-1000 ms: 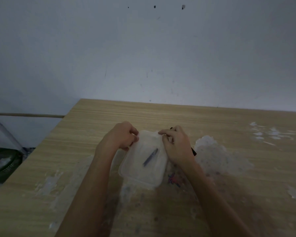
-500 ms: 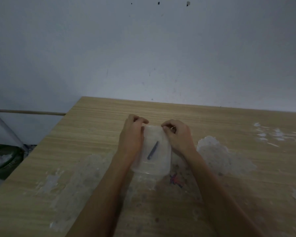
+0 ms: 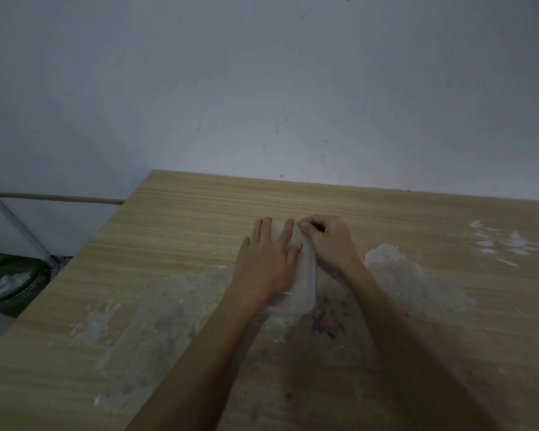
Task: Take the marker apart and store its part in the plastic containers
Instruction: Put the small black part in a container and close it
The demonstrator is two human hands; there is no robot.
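A clear plastic container (image 3: 304, 283) with its lid on lies on the wooden table (image 3: 175, 231), in the middle of the view. My left hand (image 3: 266, 259) lies flat on top of the lid with fingers spread, covering most of it. My right hand (image 3: 327, 241) has its fingers curled onto the container's far right edge. The dark marker part inside the container is hidden under my left hand.
The table top carries pale worn patches (image 3: 414, 278) and a small red and blue scribble (image 3: 324, 326) just below the container. A grey wall stands behind the table. A dark round basket (image 3: 10, 283) sits on the floor off the table's left edge.
My left hand moved from the container's left edge onto the lid and flattened, hiding the marker part. The right hand stayed at the far right edge. The view tilted down slightly.
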